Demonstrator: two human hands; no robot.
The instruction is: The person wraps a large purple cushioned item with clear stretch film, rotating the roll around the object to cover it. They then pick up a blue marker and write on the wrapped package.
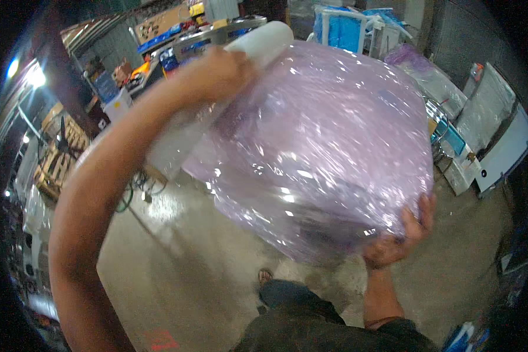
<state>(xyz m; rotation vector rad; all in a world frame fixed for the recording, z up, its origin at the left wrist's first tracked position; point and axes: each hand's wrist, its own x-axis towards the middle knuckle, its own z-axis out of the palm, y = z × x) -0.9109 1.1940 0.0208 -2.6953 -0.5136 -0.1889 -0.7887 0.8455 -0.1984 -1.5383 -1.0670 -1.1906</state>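
A big, rounded bundle (pixel 334 129) wrapped in shiny pinkish see-through film fills the middle of the head view. What lies inside it cannot be made out. Along its upper left edge runs a whitish roll of stretch film (pixel 270 44), and my left hand (pixel 232 70), slightly blurred, is closed around that roll. A pale, translucent sheet (pixel 179 144) shows below my left forearm, partly hidden by it. At the bundle's lower right corner, my right hand (pixel 399 237) grips it from beneath, with fingers curled up against the film.
Concrete floor (pixel 170 246) spreads below the bundle. Behind stand a cluttered workbench (pixel 176 44) and a blue-and-white wrapped frame (pixel 340 29). Film-covered panels (pixel 490 111) lean at the right. Wooden pallets (pixel 61 149) are at the far left. My sandalled foot (pixel 266 276) shows below.
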